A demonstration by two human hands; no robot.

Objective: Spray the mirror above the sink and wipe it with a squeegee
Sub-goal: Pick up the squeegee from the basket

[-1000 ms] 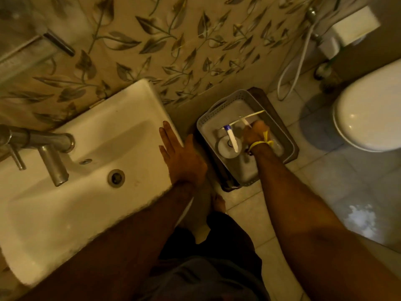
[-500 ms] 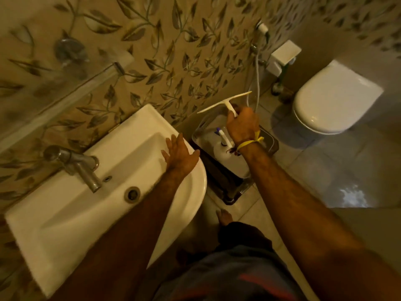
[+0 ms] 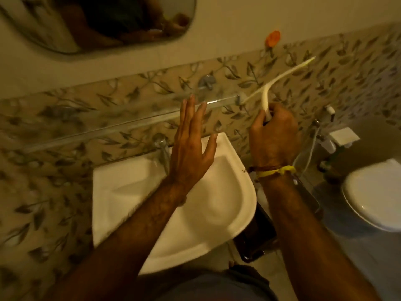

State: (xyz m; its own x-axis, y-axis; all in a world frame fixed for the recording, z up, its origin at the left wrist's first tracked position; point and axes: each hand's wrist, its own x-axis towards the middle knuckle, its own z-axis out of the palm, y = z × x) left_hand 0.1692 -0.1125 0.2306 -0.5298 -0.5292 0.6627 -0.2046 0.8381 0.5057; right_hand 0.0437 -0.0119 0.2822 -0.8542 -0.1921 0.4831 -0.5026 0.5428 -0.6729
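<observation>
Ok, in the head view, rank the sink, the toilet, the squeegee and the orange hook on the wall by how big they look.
1. sink
2. toilet, though cut off at the frame edge, so its rank is unsure
3. squeegee, in the right hand
4. orange hook

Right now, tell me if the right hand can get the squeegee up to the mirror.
Probably yes: the right hand grips the squeegee below the mirror, with only bare wall between them.

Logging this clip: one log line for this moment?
right hand: grips squeegee, raised | left hand: open, empty, over sink | mirror: untouched
</observation>
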